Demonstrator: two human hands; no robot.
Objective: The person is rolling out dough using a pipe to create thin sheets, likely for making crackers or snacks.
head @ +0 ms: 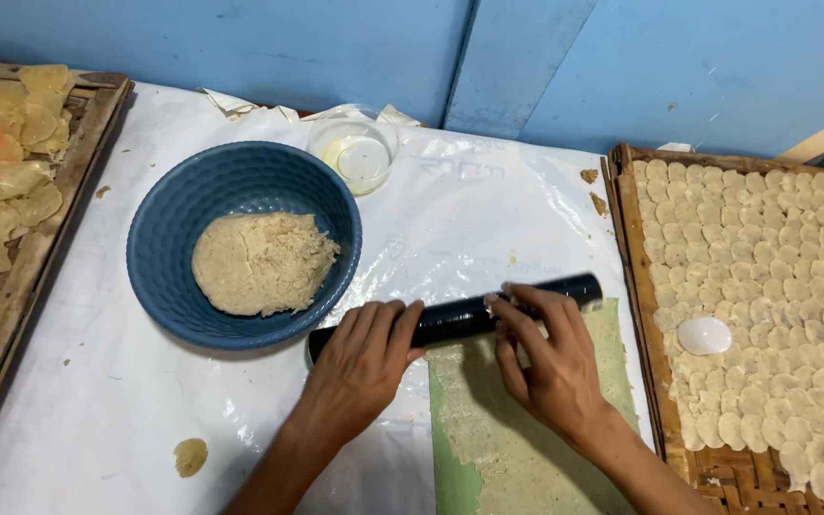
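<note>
Rolling pin (460,313), a black tube, lies across the far end of a thin dough sheet (526,420) on green plastic, under both palms: left hand (360,358) and right hand (545,358) rest flat, fingers spread, not gripping. Flattening looks to be in hand; even pressure seems needed. Beyond sit a blue bowl (159,234) of dough and a tray (633,257) of cut discs

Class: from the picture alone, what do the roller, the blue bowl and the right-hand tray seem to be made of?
Roller: probably plastic pipe; black, smooth, with a glossy highlight. Bowl: likely moulded plastic, matte blue with a dimpled inside. Tray: woven bamboo or cane strips in a wooden frame; weave visible at the edges.
</note>
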